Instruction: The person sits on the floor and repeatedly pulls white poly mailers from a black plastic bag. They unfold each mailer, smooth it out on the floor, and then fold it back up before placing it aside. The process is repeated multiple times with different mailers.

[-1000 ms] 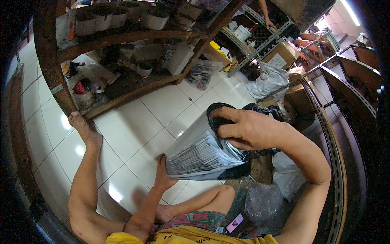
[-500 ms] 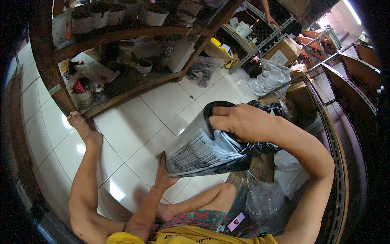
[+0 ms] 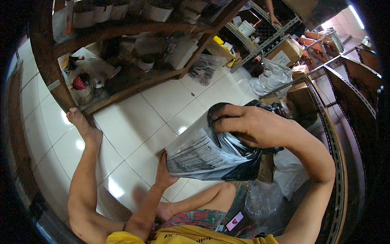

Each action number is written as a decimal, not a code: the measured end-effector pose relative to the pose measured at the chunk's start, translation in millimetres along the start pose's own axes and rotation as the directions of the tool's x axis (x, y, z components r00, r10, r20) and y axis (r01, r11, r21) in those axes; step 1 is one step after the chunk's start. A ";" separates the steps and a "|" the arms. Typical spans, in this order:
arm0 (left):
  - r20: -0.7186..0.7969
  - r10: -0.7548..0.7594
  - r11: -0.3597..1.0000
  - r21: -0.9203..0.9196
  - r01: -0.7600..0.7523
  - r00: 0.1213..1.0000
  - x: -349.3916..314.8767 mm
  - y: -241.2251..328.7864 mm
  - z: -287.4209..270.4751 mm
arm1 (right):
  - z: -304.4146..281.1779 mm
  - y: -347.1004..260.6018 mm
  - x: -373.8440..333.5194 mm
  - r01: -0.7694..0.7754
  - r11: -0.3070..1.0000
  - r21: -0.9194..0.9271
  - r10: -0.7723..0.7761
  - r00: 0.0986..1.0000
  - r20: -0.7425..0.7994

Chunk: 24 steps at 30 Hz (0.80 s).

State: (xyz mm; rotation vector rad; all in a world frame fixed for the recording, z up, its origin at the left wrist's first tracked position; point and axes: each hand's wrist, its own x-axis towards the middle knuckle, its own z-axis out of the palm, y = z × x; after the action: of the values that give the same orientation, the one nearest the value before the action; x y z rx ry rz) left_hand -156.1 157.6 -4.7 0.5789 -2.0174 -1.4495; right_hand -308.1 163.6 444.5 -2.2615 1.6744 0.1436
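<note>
Floor: white tiles [image 3: 134, 140] lie beyond the crossed leg, with a wooden shelf [image 3: 134, 33] farther off.
Plastic-wrapped bundle [image 3: 199, 156]: raised in front of the body, between both hands, its layered edge showing through the side.
Long axis: slants from lower left up to the right, closed end to dark-rimmed mouth.
Left hand [image 3: 164, 174]: grasps the closed end, palm against it; some fingers are hidden underneath.
Right hand [image 3: 258, 124]: nearer the mouth, reaching over from the right, fingers bent inside the dark rim [image 3: 210, 118]; whether they pinch anything, I cannot tell.
</note>
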 end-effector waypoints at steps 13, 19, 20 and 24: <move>-0.016 0.060 0.998 0.021 -0.060 0.998 4.1 -2.1 -1.1 | 0.2 8.8 6.6 -0.215 0.954 -0.207 0.228 0.973 0.042; -0.004 0.006 1.000 0.028 -0.006 1.000 4.6 -2.6 -0.5 | 17.7 -3.6 -5.6 -0.625 0.768 -0.143 0.622 0.780 -0.070; -0.024 0.030 0.999 0.035 -0.029 0.999 3.5 -4.4 0.7 | 22.2 -5.8 -6.7 -0.615 0.785 -0.073 0.611 0.788 -0.077; -0.018 0.024 0.999 0.049 -0.023 1.000 4.2 -1.0 2.7 | 19.7 -1.3 -8.6 -0.289 0.954 -0.077 0.268 0.941 -0.207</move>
State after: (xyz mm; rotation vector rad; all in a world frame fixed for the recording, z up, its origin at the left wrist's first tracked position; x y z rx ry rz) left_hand -161.0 156.4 -5.4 0.5847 -2.0436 -1.3790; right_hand -307.3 178.0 428.5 -2.1583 2.1357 0.0798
